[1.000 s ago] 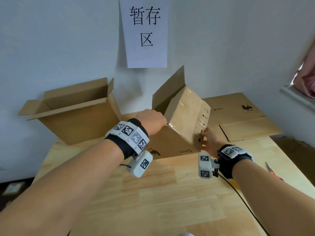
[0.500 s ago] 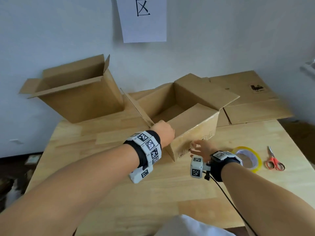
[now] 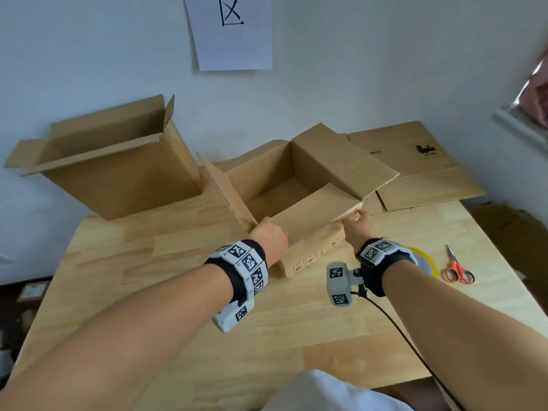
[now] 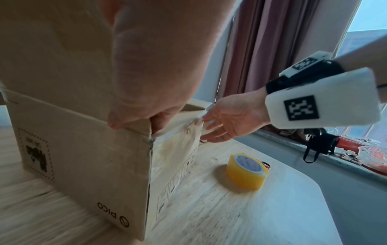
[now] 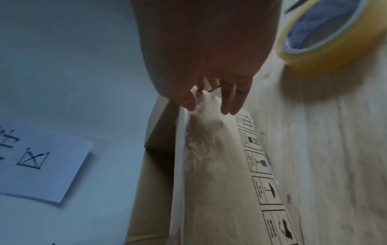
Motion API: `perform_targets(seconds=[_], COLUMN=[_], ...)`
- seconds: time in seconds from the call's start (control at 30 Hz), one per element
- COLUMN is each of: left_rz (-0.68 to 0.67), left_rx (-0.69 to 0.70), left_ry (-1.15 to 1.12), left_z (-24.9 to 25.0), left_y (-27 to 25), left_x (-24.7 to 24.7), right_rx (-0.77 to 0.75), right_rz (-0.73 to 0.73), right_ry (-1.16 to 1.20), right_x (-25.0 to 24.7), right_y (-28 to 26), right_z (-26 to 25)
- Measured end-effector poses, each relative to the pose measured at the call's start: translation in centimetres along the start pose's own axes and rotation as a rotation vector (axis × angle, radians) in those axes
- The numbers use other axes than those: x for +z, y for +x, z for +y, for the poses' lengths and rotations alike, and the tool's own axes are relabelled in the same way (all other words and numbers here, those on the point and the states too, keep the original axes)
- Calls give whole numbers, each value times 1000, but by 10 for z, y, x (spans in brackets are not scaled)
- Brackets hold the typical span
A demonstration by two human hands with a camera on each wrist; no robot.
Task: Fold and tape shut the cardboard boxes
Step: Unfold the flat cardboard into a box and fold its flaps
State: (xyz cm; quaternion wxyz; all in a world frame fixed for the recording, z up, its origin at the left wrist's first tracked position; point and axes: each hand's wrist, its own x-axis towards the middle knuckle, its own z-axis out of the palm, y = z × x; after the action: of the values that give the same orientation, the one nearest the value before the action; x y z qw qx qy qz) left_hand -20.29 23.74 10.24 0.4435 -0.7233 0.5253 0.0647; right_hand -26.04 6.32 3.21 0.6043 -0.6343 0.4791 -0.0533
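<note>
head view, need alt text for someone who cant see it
A person's left hand grips the near left corner of an open cardboard box on a wooden table, while the right hand reaches open to its near right corner. Another open box stands left; tape roll and scissors lie right.

The white paper sign [image 3: 231, 31] at the top middle of the head view shows the Chinese sign 区. The open box [image 4: 83, 165] in the left wrist view says "PICO" near its bottom corner. Its side [image 5: 257, 165] in the right wrist view carries little handling pictures, one an umbrella.
</note>
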Motion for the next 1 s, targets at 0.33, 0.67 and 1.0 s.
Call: perform_targets(seconds=[0.33, 0.67, 1.0], left_rz=[32, 38, 26], left_rx=[-14, -21, 144], left_ry=[-23, -209, -440], left_z=[-4, -8, -80], left_y=[5, 5, -42], left_x=[2, 8, 13], right_rx=[-434, -339, -347], right_rz=[-58, -249, -264], right_ry=[-557, -710, -793], right_x=[7, 31, 43], right_y=[-31, -37, -43], right_z=[-26, -21, -15])
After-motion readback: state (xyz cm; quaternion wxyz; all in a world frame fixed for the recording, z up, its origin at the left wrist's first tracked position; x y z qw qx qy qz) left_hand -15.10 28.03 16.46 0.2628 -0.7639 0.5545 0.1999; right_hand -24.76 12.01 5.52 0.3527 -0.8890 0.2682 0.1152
